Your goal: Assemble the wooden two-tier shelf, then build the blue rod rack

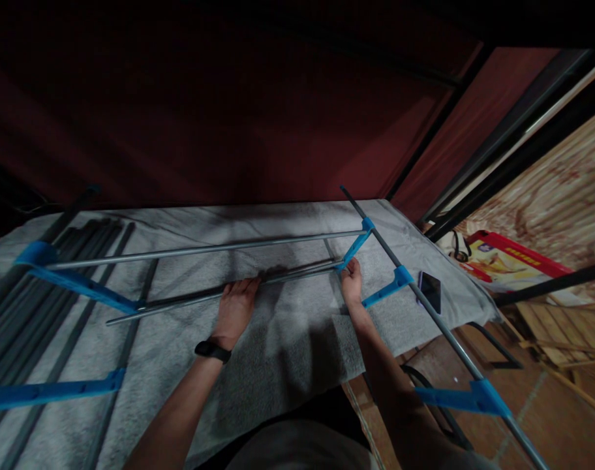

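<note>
My left hand [236, 307], with a black band on its wrist, has its fingers closed over a thin grey metal tube [180, 304] near its middle. A second tube runs close beside it. At the tube's right end, my right hand [352, 284] pinches the tip of a blue plastic bracket [357, 247]. That bracket sits on a long slanting pole [385, 249]. Another crossbar [214, 248] spans from this bracket to a blue bracket [82, 284] on the left. The left end of the held tube lies past that left bracket's tip. My right fingertips are partly hidden.
Several loose grey tubes [57, 294] lie on the cloth-covered table [288, 339] at left. More blue brackets, one at lower left [53, 391] and one at right [393, 287], stick out. A phone [429, 292] lies near the right edge. Beyond stands a red-and-yellow box [515, 261].
</note>
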The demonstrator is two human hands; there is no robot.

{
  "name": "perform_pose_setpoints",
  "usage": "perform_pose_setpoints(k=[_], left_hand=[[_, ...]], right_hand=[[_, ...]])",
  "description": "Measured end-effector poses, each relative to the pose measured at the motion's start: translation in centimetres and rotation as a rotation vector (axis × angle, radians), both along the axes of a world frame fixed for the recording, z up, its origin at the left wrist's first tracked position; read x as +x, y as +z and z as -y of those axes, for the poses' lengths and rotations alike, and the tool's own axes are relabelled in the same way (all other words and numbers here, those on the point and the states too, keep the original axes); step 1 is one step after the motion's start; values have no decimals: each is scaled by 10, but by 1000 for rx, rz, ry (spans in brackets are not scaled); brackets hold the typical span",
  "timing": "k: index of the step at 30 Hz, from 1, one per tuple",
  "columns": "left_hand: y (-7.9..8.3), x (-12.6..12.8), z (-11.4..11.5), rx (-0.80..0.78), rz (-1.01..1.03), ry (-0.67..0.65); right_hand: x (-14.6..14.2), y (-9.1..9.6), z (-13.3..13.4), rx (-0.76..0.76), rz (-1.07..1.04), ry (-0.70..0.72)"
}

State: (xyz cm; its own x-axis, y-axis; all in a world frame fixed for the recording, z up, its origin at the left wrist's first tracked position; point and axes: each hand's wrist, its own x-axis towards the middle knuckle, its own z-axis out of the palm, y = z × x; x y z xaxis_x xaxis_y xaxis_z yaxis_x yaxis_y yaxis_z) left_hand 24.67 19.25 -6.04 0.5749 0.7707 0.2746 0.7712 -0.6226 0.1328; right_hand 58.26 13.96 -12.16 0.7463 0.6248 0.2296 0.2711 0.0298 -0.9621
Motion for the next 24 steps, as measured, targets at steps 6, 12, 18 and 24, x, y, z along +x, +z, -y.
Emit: perform_pose_setpoints(k=[6, 12, 18, 24], left_hand=[[-13, -9, 17, -57, -32, -20], [-29, -16, 22, -107, -29, -41], [-41, -19, 25, -149, -17, -30], [-53, -22, 29, -146, -20, -47]], right_hand=[[0, 1, 0, 8, -22, -9], [-4, 0, 2, -5, -28, -3], [-5, -8, 4, -10, -43, -25], [-7, -16, 9, -38, -49, -34]])
